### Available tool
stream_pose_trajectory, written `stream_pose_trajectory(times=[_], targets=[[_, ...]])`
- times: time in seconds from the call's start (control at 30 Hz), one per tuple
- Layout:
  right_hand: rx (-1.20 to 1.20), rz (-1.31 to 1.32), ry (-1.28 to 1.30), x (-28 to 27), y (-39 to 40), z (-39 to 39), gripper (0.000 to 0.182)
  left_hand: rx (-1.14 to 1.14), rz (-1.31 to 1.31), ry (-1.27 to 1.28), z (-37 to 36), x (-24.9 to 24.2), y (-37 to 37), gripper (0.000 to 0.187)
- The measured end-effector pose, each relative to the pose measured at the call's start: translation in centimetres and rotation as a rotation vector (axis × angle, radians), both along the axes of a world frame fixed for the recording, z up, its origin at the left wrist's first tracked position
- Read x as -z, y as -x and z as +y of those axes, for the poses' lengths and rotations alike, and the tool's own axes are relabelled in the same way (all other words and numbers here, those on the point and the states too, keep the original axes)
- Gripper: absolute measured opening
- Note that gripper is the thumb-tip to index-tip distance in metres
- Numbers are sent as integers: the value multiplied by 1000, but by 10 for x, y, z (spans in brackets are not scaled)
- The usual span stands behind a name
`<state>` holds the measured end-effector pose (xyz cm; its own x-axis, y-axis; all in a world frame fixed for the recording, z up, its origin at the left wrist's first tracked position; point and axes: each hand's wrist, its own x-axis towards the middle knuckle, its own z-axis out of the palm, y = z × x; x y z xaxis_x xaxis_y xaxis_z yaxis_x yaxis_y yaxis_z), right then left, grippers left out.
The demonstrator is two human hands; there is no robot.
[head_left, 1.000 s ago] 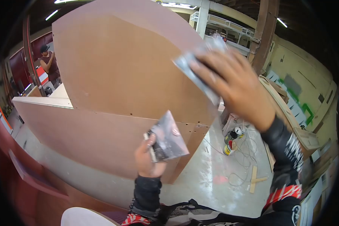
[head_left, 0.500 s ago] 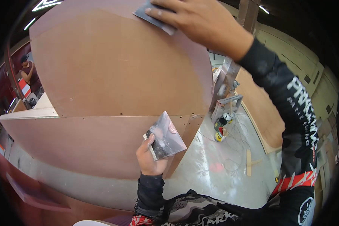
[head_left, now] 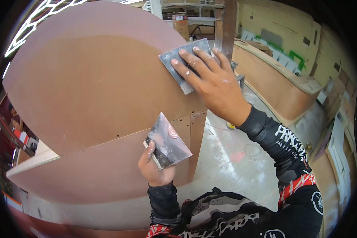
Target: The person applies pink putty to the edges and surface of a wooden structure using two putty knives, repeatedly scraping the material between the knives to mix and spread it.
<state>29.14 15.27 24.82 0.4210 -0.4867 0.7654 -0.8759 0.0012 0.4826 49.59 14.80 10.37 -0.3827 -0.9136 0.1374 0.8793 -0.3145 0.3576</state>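
My right hand [head_left: 218,81] has its fingers splayed over the face of a grey square putty spreader [head_left: 178,70], whose blade lies against the right edge of a large rounded wooden panel [head_left: 99,87]. A pale pink coat runs along the panel's curved rim. Lower down, my left hand [head_left: 156,166] grips a second square putty spreader [head_left: 169,146] by one side, thumb on top. On that spreader sits a pink dab of putty [head_left: 172,132], with dark and whitish smears around it. It is held in front of the lower pinkish board [head_left: 107,174], below a seam with screw holes.
To the right stands a curved wooden counter [head_left: 273,83] on the grey floor [head_left: 222,174]. A brown post [head_left: 228,23] rises behind the panel. Sheets and boards [head_left: 337,146] lean at far right. Another person [head_left: 15,117] is partly visible at far left.
My right hand and its spreader have come down from the panel's top to its right edge. The view has turned right and tilted. My left hand still holds its spreader.
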Motion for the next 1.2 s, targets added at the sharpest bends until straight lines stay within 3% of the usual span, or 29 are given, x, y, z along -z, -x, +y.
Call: stream_pose_trajectory(times=[0.67,0.73,0.77,0.83,0.87,0.9,0.97,1.0,1.03,1.1,1.13,1.2], targets=[[90,-538,-80,125,-16,32,60,80,-126,12,-16,-1,-7,35],[-101,-783,-314,122,-14,49,59,69,-150,12,-21,7,-7,36],[-102,-778,-311,118,-12,58,59,103,-163,-17,-19,13,-1,35],[-422,-974,-245,108,-11,75,57,130,-164,-47,-17,22,9,34],[-558,-1006,-286,104,-11,85,58,274,-115,-100,-16,26,14,32],[-560,-1000,-294,107,-8,90,58,417,-67,-153,-16,30,18,30],[-746,-758,-288,119,-1,97,60,474,-97,-234,-16,33,25,27],[-801,-743,-328,131,0,96,72,570,-65,-210,-15,29,26,26],[-805,-738,-332,141,1,100,72,666,-35,-186,-13,23,27,25],[-632,-902,-543,155,10,110,81,518,-125,-161,-8,-2,20,26],[-484,-826,-739,152,26,111,86,429,-102,-122,-13,-7,11,28],[-420,-851,-623,147,42,99,85,329,-95,-82,-13,-20,1,30]])
